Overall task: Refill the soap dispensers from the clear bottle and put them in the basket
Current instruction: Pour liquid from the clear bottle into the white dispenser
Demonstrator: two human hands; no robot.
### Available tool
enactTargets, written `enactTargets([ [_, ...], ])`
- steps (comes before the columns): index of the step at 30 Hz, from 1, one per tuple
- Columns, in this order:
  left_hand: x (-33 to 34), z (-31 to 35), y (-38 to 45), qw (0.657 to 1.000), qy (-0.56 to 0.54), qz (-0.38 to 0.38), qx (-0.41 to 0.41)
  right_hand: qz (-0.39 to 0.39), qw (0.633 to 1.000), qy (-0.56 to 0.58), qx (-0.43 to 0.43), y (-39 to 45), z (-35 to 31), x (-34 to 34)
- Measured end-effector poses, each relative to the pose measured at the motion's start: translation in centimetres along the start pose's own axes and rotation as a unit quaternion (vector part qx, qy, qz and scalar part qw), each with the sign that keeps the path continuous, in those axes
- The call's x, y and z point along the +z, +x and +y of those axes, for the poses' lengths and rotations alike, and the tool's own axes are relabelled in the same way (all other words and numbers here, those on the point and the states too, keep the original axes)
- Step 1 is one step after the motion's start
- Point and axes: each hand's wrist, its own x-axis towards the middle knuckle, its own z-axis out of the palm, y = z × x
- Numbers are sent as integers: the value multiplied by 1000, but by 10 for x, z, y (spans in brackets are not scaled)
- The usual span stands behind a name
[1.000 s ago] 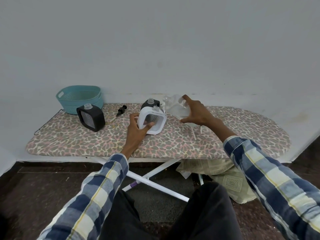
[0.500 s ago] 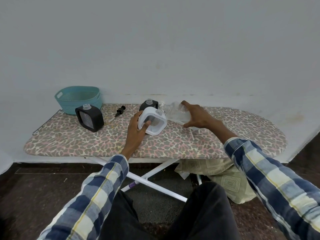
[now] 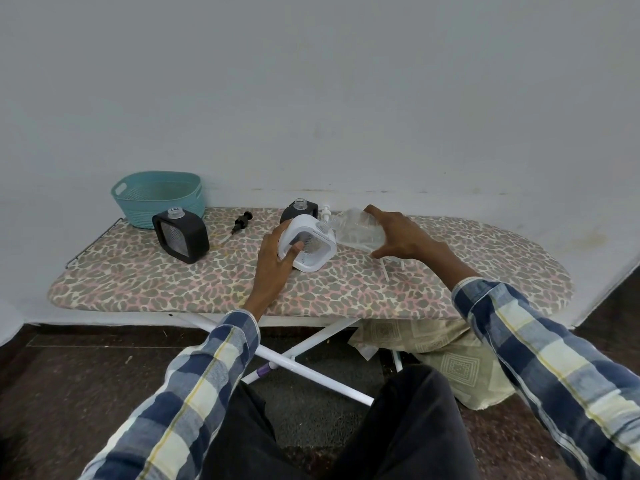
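A white square soap dispenser stands tilted on the ironing board, and my left hand grips its left side. My right hand holds the clear bottle, tipped low with its mouth at the white dispenser's open neck. A black dispenser with an open neck stands at the left. Another black dispenser sits behind the white one, partly hidden. The teal basket stands at the board's back left corner.
A black pump head with its tube lies between the black dispensers. A white pump stands behind the white dispenser, and thin white tubes lie under my right hand. A folded cloth lies on the floor below the board.
My right hand has lowered the clear bottle from a raised tilt down toward the board beside the white dispenser. My left hand has kept its grip on the white dispenser.
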Motion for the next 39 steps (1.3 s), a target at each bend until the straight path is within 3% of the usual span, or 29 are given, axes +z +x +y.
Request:
enactTargets([
  [39, 0, -7, 4, 1000, 28, -5, -4, -11, 993, -114, -23, 13, -4, -24],
])
